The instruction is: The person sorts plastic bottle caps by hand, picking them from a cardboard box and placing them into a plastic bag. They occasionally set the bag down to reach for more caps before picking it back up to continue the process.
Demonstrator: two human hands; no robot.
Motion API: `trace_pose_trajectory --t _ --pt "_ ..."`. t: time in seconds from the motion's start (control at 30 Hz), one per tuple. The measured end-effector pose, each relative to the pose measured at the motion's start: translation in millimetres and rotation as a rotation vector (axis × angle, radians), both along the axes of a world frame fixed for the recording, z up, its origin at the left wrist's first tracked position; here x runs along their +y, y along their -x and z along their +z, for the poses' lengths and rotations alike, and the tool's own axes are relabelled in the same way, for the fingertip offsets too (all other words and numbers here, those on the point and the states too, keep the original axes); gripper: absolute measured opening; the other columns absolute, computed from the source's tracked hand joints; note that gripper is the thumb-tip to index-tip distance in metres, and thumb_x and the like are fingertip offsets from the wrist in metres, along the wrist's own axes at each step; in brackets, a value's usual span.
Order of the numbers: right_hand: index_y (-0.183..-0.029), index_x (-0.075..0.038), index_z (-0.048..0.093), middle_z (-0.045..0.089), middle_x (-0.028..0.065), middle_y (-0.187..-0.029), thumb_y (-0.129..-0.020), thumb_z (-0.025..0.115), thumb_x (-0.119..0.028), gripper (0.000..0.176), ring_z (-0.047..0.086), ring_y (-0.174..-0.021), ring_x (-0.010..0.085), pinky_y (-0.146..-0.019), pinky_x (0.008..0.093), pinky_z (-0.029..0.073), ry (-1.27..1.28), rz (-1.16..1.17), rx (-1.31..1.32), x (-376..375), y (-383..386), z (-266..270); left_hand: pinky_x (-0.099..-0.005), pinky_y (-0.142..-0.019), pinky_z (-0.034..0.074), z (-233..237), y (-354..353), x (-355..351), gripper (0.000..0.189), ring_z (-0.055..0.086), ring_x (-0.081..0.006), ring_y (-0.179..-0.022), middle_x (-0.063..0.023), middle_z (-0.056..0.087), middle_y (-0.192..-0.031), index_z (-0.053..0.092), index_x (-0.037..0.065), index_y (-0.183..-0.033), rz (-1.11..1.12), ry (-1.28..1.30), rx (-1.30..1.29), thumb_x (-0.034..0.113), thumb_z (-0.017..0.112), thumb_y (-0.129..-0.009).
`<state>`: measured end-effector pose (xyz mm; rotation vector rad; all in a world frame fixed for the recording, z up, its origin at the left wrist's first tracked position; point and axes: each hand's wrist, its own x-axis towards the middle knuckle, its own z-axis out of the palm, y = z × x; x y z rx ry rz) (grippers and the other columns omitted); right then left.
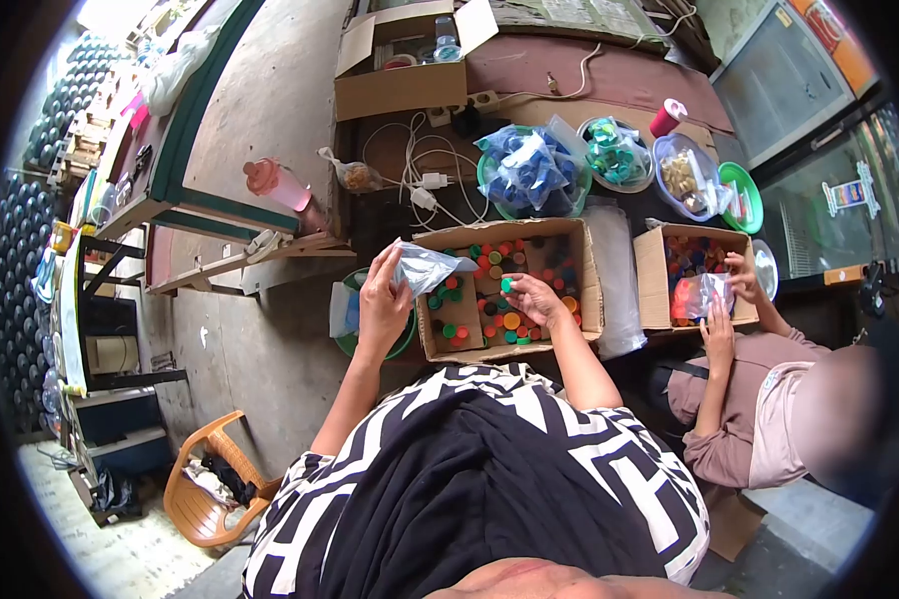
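Bag (425, 268), clear plastic, is gripped at its rim by the left hand (383, 299), over the left edge of the box (590, 285). The right hand (536, 299) reaches into the box of mixed caps (514, 321), fingertips pinching a green cap (506, 286). Farther right, a co-worker's hand (717, 321) holds a second bag (702, 296) by another box (652, 280).

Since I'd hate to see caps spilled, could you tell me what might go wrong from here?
1. The left hand holds the clear plastic bag by one side, so its mouth looks slack. The green cap pinched in the right hand could miss it and fall back among the mixed caps in the cardboard box.
2. White charger cables lie just behind that box, and a forward reach might snag them.
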<state>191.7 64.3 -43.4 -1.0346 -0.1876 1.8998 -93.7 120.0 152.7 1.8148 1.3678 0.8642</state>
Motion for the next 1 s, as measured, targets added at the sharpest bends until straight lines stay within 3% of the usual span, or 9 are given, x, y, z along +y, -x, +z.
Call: trace_pose_trajectory --t 0.1,0.2,0.33,0.4,0.53,0.7,0.73,0.83,1.0 --pt "-0.106 -0.007 0.064 0.065 0.0065 -0.100 -0.076 0.074 -0.014 0.032 0.062 -0.094 0.0164 -0.084 0.0277 0.048 -0.207 0.064 -0.598 -2.3 2.9 22.5 -0.0234 -0.050 0.049 -5.4 -6.5 1.8 0.056 0.054 -0.0069 -0.054 -0.0091 0.051 -0.137 0.053 0.002 -0.131 -0.051 -0.069 0.025 -0.010 0.055 -0.077" --pt "-0.101 -0.007 0.066 0.065 0.0069 -0.101 -0.071 0.076 -0.016 0.033 0.062 -0.095 0.0188 -0.087 0.0310 0.048 -0.420 0.106 -1.014 -1.6 -0.3 29.9 -0.0244 -0.051 0.049 -5.9 -13.5 -0.5 0.055 0.054 -0.0077 -0.055 -0.0098 0.051 -0.137 0.053 0.001 -0.131 -0.086 -0.083 0.046 -0.010 0.054 -0.077" --pt "-0.094 -0.005 0.065 0.065 0.0087 -0.097 -0.069 0.077 -0.017 0.030 0.064 -0.091 0.0228 -0.085 0.0340 0.050 -0.598 0.066 -1.276 -4.1 -0.6 52.0 -0.0256 -0.052 0.049 -7.8 -24.8 -9.0 0.054 0.055 -0.0090 -0.055 -0.0098 0.052 -0.135 0.053 0.000 -0.130 -0.089 -0.060 0.024 -0.009 0.055 -0.077" --pt "-0.092 -0.005 0.064 0.064 0.0096 -0.096 -0.069 0.077 -0.016 0.028 0.065 -0.090 0.0247 -0.083 0.0348 0.051 -0.544 0.078 -1.184 -3.8 -1.5 64.8 -0.0258 -0.053 0.049 -13.9 -27.5 -12.0 0.055 0.054 -0.0092 -0.055 -0.0103 0.052 -0.134 0.052 0.000 -0.131 -0.100 -0.142 0.070 -0.009 0.055 -0.077" --pt "-0.091 -0.004 0.065 0.064 0.0088 -0.094 -0.071 0.077 -0.014 0.025 0.066 -0.084 0.0208 -0.077 0.0318 0.053 -0.770 0.011 -1.367 -4.9 -7.3 73.0 -0.0236 -0.053 0.053 -16.5 -39.2 -24.4 0.052 0.054 -0.0071 -0.058 -0.0095 0.049 -0.137 0.050 0.001 -0.133 -0.048 0.005 -0.036 -0.005 0.056 -0.082" --pt "-0.095 -0.001 0.068 0.063 0.0067 -0.096 -0.074 0.077 -0.009 0.024 0.067 -0.086 0.0158 -0.079 0.0274 0.056 -0.663 0.112 -1.039 -9.3 -8.4 87.2 -0.0253 -0.056 0.057 -34.1 -59.5 -36.6 0.058 0.063 -0.0116 -0.068 -0.0110 0.034 -0.146 0.035 -0.001 -0.142 0.074 0.208 -0.335 0.007 0.061 -0.090" --pt "-0.097 0.000 0.068 0.063 0.0057 -0.097 -0.074 0.077 -0.007 0.025 0.067 -0.087 0.0152 -0.080 0.0271 0.056 -0.648 0.115 -0.909 -10.4 -6.7 88.9 -0.0267 -0.059 0.059 -36.7 -63.7 -39.8 0.071 0.065 -0.0160 -0.080 -0.0109 0.028 -0.149 0.025 0.002 -0.147 0.044 0.244 -0.371 0.010 0.065 -0.089" --pt "-0.101 0.001 0.067 0.062 0.0049 -0.099 -0.077 0.076 -0.006 0.027 0.067 -0.089 0.0138 -0.082 0.0268 0.056 -0.620 0.222 -0.770 -17.4 -2.6 99.2 -0.0305 -0.069 0.061 -55.4 -79.1 -49.9 0.089 0.060 -0.0254 -0.106 -0.0150 0.021 -0.151 0.017 0.003 -0.150 0.003 0.234 -0.373 0.018 0.074 -0.084" --pt "-0.105 0.001 0.065 0.064 0.0047 -0.097 -0.079 0.074 -0.005 0.029 0.066 -0.086 0.0122 -0.076 0.0265 0.056 -0.675 0.343 -0.651 -22.6 2.4 103.0 -0.0329 -0.072 0.061 -67.9 -94.5 -65.1 0.097 0.056 -0.0282 -0.114 -0.0163 0.014 -0.154 0.015 -0.005 -0.148 -0.014 0.453 -0.485 0.021 0.079 -0.079"
